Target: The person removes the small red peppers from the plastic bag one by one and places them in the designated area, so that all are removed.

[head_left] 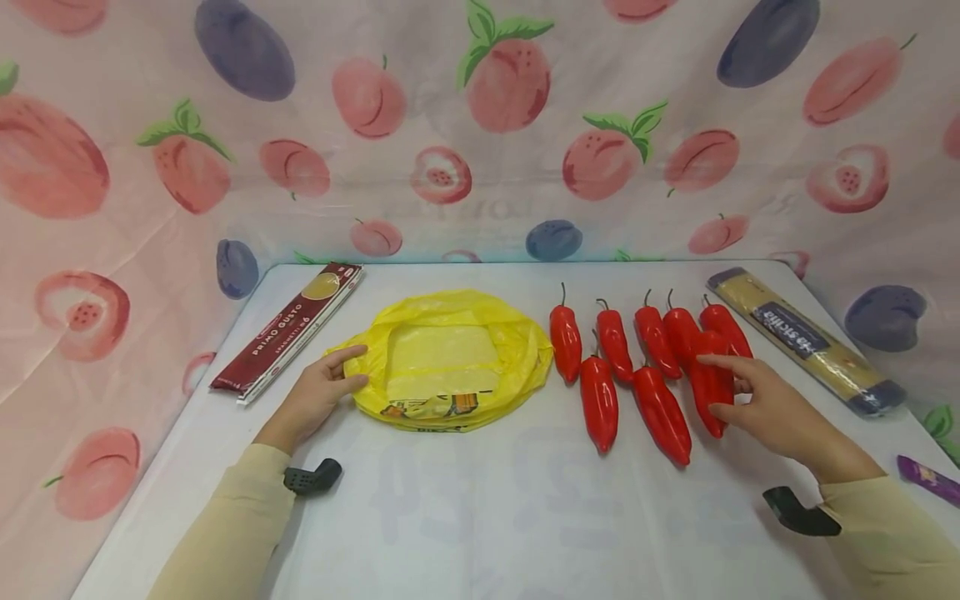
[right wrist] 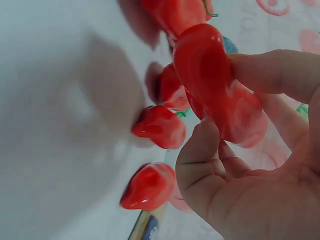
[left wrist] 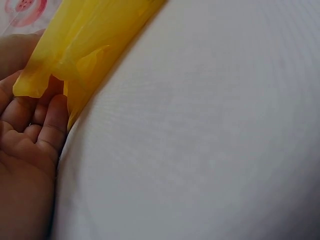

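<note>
A yellow plastic bag [head_left: 525, 375] lies spread on the table with its mouth open upward, and a pale inside panel shows. At its left edge my left hand [head_left: 318, 392] pinches the thin plastic; the left wrist view shows the bag's rim [left wrist: 32, 82] between thumb and fingers. With fingers and thumb, my right hand [head_left: 772, 412] grips a glossy red pepper [head_left: 711, 387], its tip pointing toward me. Several other red peppers [head_left: 600, 404] lie in two loose rows between the bag and this hand. In the right wrist view the held pepper [right wrist: 202, 65] overlaps others behind it.
A dark red spaghetti packet [head_left: 288, 333] lies at the back left. Another pasta packet [head_left: 806, 337], clear with blue ends, lies slantwise at the right. A purple wrapper [head_left: 930, 481] sits at the right edge. Fruit-printed cloth [head_left: 480, 167] hangs behind the white table [head_left: 495, 517].
</note>
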`<action>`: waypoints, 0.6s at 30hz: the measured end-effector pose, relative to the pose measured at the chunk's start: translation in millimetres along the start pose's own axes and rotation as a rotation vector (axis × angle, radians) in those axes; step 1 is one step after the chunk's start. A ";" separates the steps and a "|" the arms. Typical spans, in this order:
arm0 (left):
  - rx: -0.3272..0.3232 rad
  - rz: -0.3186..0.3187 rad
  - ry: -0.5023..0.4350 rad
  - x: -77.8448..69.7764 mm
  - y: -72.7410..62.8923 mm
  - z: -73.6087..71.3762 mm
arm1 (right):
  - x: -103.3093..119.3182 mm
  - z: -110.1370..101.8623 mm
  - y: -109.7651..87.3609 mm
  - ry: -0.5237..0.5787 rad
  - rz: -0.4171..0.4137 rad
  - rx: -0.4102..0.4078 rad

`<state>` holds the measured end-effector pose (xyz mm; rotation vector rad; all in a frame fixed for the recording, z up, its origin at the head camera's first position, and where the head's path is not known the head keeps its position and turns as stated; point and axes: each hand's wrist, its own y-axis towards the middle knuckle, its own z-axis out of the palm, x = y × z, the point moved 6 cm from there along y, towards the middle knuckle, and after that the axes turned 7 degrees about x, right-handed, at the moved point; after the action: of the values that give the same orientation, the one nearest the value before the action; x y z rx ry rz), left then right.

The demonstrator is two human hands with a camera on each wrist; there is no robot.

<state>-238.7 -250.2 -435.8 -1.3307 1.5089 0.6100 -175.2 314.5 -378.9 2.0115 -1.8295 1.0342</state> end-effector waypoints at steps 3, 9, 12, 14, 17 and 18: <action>-0.002 -0.001 0.000 -0.2 0.0 0.1 | -6.0 3.5 0.5 0.013 0.015 0.019; -0.004 -0.015 0.011 0.2 0.8 0.1 | -11.7 9.9 2.7 0.030 0.005 0.038; -0.004 -0.013 0.007 0.3 1.0 0.1 | -13.9 12.1 4.1 0.038 -0.004 0.045; -0.004 -0.010 -0.002 0.6 1.0 0.2 | -15.7 13.2 5.0 0.037 -0.007 0.049; -0.004 -0.004 -0.011 0.8 0.9 -0.3 | -17.3 14.8 5.9 0.033 -0.009 0.054; -0.004 -0.002 -0.013 1.0 1.0 -0.5 | -17.5 15.4 6.0 0.030 -0.008 0.054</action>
<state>-239.8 -250.8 -436.8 -1.3290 1.4964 0.6191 -175.1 317.7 -402.7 2.0210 -1.7960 1.1172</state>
